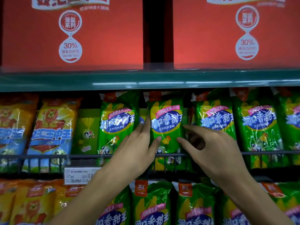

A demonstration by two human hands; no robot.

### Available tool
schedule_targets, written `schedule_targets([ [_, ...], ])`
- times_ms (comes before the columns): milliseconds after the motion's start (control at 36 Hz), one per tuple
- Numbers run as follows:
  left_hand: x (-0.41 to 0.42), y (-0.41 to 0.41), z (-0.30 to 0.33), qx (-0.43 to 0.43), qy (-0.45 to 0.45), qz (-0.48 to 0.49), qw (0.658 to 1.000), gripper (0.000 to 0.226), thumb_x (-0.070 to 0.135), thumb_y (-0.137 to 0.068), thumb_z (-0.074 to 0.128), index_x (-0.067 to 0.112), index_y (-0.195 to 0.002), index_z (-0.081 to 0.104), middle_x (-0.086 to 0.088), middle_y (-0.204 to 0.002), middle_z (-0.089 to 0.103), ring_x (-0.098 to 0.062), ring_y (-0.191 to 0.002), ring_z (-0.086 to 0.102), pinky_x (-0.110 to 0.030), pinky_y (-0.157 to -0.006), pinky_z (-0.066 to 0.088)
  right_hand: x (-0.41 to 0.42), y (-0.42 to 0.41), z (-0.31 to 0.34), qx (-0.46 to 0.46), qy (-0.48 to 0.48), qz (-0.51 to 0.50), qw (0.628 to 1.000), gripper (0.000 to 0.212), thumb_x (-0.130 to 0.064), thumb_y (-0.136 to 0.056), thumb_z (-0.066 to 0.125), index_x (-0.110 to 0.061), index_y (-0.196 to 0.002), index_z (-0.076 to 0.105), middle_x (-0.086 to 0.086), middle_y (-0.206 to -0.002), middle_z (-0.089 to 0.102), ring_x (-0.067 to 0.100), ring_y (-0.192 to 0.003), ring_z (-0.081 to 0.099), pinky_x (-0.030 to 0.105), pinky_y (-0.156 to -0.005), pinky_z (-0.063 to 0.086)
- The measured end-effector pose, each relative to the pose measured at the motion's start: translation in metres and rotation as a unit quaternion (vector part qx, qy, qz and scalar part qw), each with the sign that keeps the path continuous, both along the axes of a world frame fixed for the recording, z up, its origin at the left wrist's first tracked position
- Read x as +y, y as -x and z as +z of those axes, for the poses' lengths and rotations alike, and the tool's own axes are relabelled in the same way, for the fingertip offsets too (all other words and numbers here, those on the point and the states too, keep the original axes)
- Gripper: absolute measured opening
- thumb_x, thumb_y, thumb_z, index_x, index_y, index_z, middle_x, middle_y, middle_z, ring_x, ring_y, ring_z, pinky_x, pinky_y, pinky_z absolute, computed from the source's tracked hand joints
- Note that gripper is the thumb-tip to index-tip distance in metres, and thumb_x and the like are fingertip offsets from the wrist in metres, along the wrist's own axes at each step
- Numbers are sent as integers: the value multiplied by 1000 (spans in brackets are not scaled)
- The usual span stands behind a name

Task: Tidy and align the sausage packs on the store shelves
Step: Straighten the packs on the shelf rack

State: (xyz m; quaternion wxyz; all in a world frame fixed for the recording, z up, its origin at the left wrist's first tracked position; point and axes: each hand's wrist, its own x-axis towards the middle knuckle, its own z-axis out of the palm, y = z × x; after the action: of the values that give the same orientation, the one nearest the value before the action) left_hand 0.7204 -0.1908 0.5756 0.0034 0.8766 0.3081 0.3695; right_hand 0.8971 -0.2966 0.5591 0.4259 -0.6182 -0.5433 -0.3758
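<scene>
Middle shelf, behind the wire rail [48, 156]: we have a green pack [165, 127] standing upright between two like packs, left neighbour [116, 122] and right neighbour [214, 117]. Our left hand [138, 146] grips the pack's left edge, fingers tucked into the gap behind it, thumb laid on the front. Our right hand [209, 143] is released, fingers spread and loosely bent, thumb tip at the pack's right edge, holding nothing we can make out. We judge the pack moderately heavy for its size, a bundle of firm sausages in thin glossy film: stiff along its length, crinkly and slippery on the face, loose at the sealed top. Best hold is both long side edges around mid-height, squeezing on the sausages, not the film. Pinching the top flap would likely let it swing or tear. The rail limits how far forward the bottom can slide.
</scene>
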Motion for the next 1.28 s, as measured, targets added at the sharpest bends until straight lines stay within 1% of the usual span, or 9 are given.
schedule_targets([
  [56,0,4,-3,-26,-96,17,995,75,50,-104,40,24,-164,3,4,-158,23,-16,-132,47,-28,-98,46,1,0,-3,-39,-48,28,998,50,-45,-90,69,-21,-134,66,-6,-128,69,15,-116,65,34,-95,56],
  [111,5,5,-5,-68,-200,-16,977,67,45,-105,42,22,-163,17,7,-163,17,-12,-145,32,-27,-102,45,5,1,-5,-87,-54,53,993,52,-40,-98,63,-16,-143,57,-3,-149,53,14,-139,49,31,-111,43],
  [250,22,-4,-12,41,-263,-63,962,60,46,-109,25,29,-164,8,18,-170,-8,-2,-156,-12,-33,-127,14,21,0,-15,-138,28,17,990,64,-50,-105,38,-11,-156,38,-1,-165,31,10,-154,24,29,-122,24],
  [389,22,-5,-9,58,-252,-54,964,60,53,-107,14,35,-163,4,24,-168,-16,1,-153,-19,-31,-126,-2,22,4,-16,-138,51,-24,989,65,-50,-106,36,-7,-154,40,4,-164,34,15,-154,26,34,-121,27],
  [583,22,-6,-12,94,-248,-49,963,60,53,-108,12,35,-163,-5,24,-166,-24,-2,-152,-25,-36,-128,2,19,4,-26,-142,81,-59,985,75,-60,-105,29,-4,-155,38,9,-164,32,19,-153,27,38,-121,23],
  [778,7,1,-9,58,-203,-73,975,60,53,-108,20,36,-163,0,24,-164,-27,0,-150,-28,-34,-127,8,10,6,-25,-122,131,-37,983,82,-69,-102,19,-15,-163,10,-2,-171,1,6,-156,-4,24,-125,0],
  [1000,15,9,-36,84,-259,-62,960,55,48,-110,20,28,-161,27,17,-171,8,-6,-157,-3,-43,-124,26,5,5,-49,-129,116,-40,984,77,-65,-104,30,-11,-158,32,4,-168,23,17,-155,22,36,-121,22],
  [1167,0,16,-33,78,-222,-56,970,64,62,-103,11,39,-162,17,29,-166,-13,6,-151,-18,-25,-118,12,-7,7,-43,-102,87,-42,990,74,-66,-101,32,-17,-154,42,-2,-163,37,16,-144,42,30,-118,34],
  [1278,-4,20,-35,26,-167,-27,985,66,68,-98,12,45,-159,20,23,-166,-4,-1,-152,14,-30,-109,43,-13,9,-43,-86,82,-77,990,75,-67,-97,37,-14,-149,50,4,-149,54,23,-128,59,39,-105,48],
])
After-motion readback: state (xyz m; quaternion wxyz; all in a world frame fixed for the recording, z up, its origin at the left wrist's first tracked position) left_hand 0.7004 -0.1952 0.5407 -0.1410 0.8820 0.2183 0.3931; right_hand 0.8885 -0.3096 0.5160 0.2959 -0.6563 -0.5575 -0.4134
